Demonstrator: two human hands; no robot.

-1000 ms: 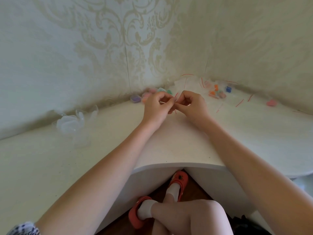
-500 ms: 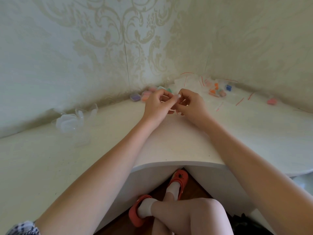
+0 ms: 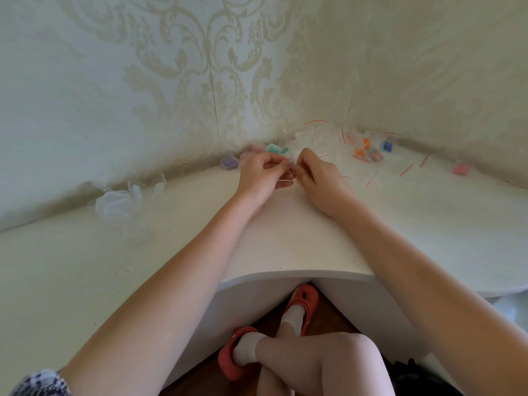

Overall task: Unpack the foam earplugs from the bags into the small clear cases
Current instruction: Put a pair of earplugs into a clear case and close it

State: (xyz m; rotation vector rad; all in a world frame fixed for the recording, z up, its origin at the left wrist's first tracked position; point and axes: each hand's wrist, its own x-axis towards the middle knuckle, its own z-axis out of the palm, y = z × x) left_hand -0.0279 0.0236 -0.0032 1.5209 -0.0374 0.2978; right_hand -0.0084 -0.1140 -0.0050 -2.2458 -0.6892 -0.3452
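Head view, looking down at a big white corner desk (image 3: 285, 244) pushed against walls with pale swirly wallpaper (image 3: 200, 67). Under the desk edge you can see wood floor and crossed legs in red clogs (image 3: 303, 307).

On the desk, the pile of little clear bags (image 3: 323, 141) with red zip strips sits back in the corner, some with orange, pink and blue earplugs (image 3: 363, 151) inside. A few filled cases (image 3: 228, 162) (purple, teal, pinkish) are lined up along the wall just behind the hands, I'd guess parked there as the done pile. The empty clear cases (image 3: 118, 202) are heaped off to the left, well apart from the bags. One pink thing (image 3: 460, 169) lies alone far right; can't tell if it's a case or loose plugs.

Both hands meet in the middle, close to the desk. The left hand (image 3: 263, 174) and right hand (image 3: 317, 177) each have fingers curled in, pinching the top of one small bag (image 3: 287, 178) between them. Looks to me like she's pulling the zip strip apart. What's inside that bag is hidden by the fingers.
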